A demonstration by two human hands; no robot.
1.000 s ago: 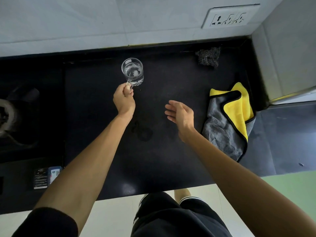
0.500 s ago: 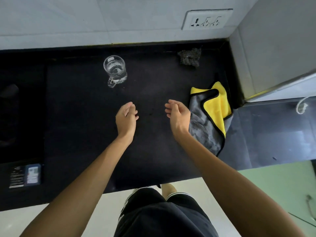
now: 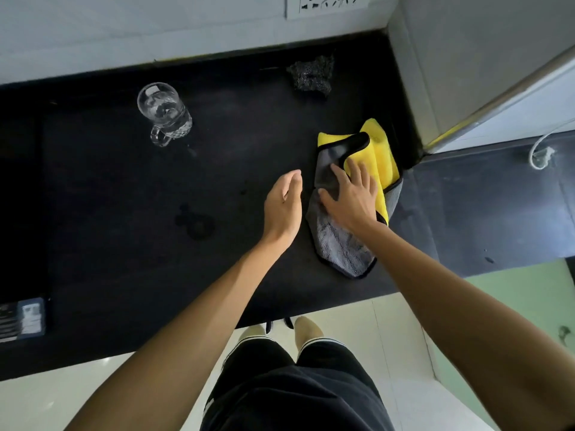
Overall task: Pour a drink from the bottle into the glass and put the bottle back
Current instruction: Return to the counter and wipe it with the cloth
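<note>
A clear glass mug (image 3: 165, 115) with a handle stands upright on the black counter (image 3: 109, 197) at the back left, with clear liquid in it. No bottle is in view. My left hand (image 3: 283, 206) hovers over the middle of the counter, edge-on, fingers relaxed and holding nothing. My right hand (image 3: 351, 194) lies with spread fingers flat on a grey and yellow cloth (image 3: 339, 247) at the right side of the counter.
A dark scouring pad (image 3: 311, 76) sits at the back near the wall. A wet patch (image 3: 196, 220) marks the counter's middle. A white appliance (image 3: 485, 73) stands at the right. A small card packet (image 3: 26, 317) lies at the front left edge.
My left hand let go of the mug handle and drew back toward the middle. My right hand moved right and came down on the cloth. The camera view swung to the right.
</note>
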